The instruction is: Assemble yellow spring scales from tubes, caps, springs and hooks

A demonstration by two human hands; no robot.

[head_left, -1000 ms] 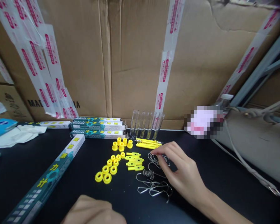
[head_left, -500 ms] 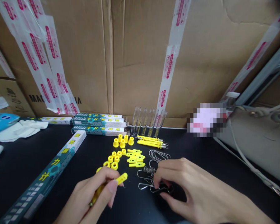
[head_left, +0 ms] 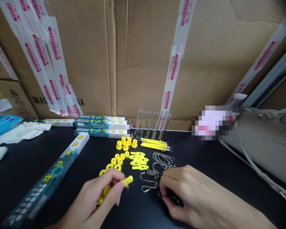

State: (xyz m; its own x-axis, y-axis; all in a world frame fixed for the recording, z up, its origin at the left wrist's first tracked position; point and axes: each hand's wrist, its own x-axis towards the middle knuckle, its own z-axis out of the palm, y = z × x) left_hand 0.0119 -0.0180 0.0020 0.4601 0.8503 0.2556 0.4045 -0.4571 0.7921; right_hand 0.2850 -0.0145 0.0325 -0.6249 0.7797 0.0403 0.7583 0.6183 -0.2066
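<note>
Head view: the left hand [head_left: 95,200] grips a yellow plastic piece [head_left: 128,181], its tip poking out past the thumb. The right hand's [head_left: 190,195] thumb and finger pinch a bent wire hook [head_left: 173,199] low over the black table [head_left: 138,211]. Tangled wire hooks [head_left: 148,188] and small springs [head_left: 153,173] lie just beside; lifting could snag and scatter them. The left knuckles, close by the yellow rings [head_left: 117,167], might nudge them.

Tubes [head_left: 148,124] stand behind the rods [head_left: 153,146], hooks [head_left: 162,159] before them, rings [head_left: 119,163] to the left
</note>
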